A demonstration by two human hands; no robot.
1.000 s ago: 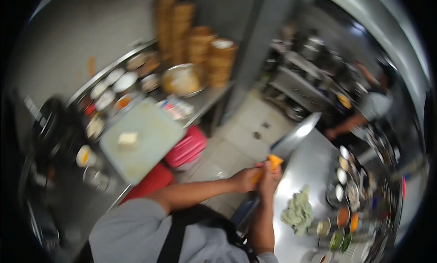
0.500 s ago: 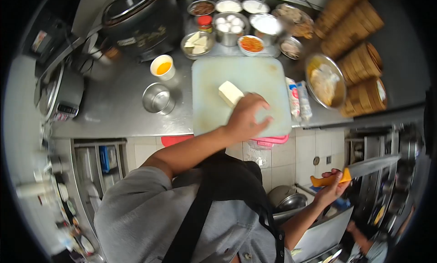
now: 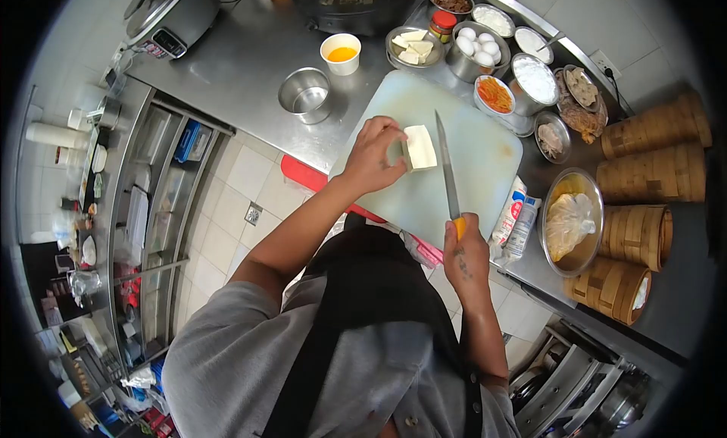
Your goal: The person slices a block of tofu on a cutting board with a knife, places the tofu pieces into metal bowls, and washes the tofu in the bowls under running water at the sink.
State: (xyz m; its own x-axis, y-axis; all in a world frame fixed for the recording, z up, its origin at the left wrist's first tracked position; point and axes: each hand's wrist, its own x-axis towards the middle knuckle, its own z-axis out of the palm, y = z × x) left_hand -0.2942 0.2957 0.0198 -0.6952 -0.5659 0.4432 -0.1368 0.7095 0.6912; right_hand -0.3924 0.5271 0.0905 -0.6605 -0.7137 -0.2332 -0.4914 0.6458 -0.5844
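A pale cutting board (image 3: 485,154) lies on the steel counter. On it rests a white rectangular block (image 3: 421,148). My left hand (image 3: 372,154) is at the block's left side, fingers curved and apart; whether the fingertips touch the block is hard to tell. My right hand (image 3: 466,248) grips the orange handle of a large knife (image 3: 447,165). The blade points away from me over the board, just right of the block, with a gap between them.
Behind the board stand a bowl of white pieces (image 3: 414,48), a pot of eggs (image 3: 477,47) and a bowl of orange shreds (image 3: 494,95). A steel bowl (image 3: 304,95) and a yellow-filled cup (image 3: 341,54) stand left. Bamboo steamers (image 3: 634,236) stack right.
The knife in my right hand has come from off to the right to over the board. My left hand has shifted to the block's left side. The view has turned.
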